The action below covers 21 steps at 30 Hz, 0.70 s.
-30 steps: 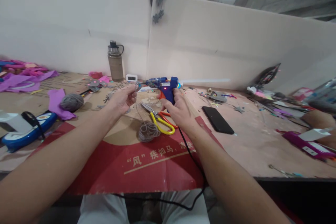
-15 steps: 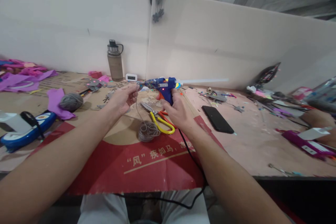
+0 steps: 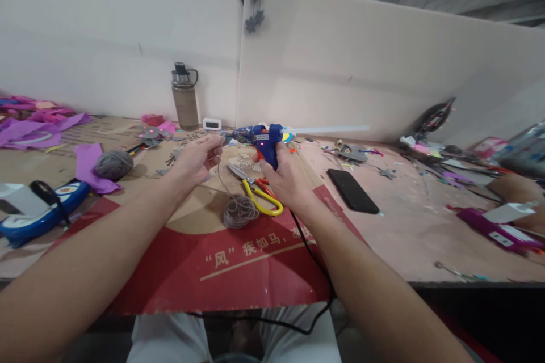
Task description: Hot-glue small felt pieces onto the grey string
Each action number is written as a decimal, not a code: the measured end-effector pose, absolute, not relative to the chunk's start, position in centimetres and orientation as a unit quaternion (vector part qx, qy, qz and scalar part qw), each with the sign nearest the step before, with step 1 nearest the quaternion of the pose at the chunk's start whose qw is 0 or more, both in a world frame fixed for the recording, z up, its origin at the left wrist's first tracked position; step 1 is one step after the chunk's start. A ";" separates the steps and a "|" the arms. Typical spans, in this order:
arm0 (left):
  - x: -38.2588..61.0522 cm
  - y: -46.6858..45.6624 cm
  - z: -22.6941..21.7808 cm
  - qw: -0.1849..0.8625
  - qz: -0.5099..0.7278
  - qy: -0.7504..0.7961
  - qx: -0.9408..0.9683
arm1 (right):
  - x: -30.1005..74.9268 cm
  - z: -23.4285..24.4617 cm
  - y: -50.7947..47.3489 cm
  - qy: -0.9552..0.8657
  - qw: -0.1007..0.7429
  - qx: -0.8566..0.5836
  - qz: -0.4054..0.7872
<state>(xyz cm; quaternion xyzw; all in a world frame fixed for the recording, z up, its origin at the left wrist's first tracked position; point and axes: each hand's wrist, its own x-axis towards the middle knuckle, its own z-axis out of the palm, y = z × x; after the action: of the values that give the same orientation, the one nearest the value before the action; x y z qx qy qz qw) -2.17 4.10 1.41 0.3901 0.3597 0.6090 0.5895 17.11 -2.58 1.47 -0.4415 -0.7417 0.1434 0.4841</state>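
Note:
A blue hot glue gun (image 3: 267, 144) with a glue stick (image 3: 327, 129) out of its back is gripped in my right hand (image 3: 284, 173), its nozzle pointing left. My left hand (image 3: 200, 159) pinches something small at the nozzle tip; grey yarn (image 3: 220, 173) hangs from its fingertips. That strand runs down to a small ball of grey yarn (image 3: 239, 211) on the cardboard. Close by lie scissors with yellow handles (image 3: 264, 201) and an orange-handled tool (image 3: 264, 186), partly behind my right hand. What exactly sits between my left fingertips is too small to make out.
A black phone (image 3: 352, 190) lies right of my right hand. At the back stand a bottle (image 3: 185, 99) and a small white clock (image 3: 212, 124). Another yarn ball (image 3: 113, 165) and purple felt (image 3: 91, 167) lie left. The gun's black cord (image 3: 313, 255) crosses the table edge. Another person's arm (image 3: 517, 195) shows far right.
The view has shifted very slightly. Both hands stay at the nozzle, and the glue gun appears slightly further left, with its glue stick showing more clearly.

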 end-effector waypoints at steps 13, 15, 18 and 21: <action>-2.1 4.1 1.5 0.592 0.602 0.359 0.398 | 17.0 1.5 -2.7 -0.739 0.477 -0.453 0.145; -2.1 4.1 1.5 0.593 0.602 0.359 0.396 | 17.0 1.5 -2.6 -0.740 0.476 -0.455 0.138; -2.2 4.2 1.4 0.589 0.608 0.360 0.391 | 17.0 1.6 -2.7 -0.739 0.473 -0.462 0.128; -2.2 4.3 1.4 0.587 0.609 0.362 0.392 | 16.9 1.7 -2.7 -0.740 0.469 -0.466 0.122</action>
<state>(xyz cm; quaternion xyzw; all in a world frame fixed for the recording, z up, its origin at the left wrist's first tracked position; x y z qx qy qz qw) -2.24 4.26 1.35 0.3924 0.3620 0.6090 0.5866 16.92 -2.72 1.71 -0.4664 -0.7399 0.1224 0.4691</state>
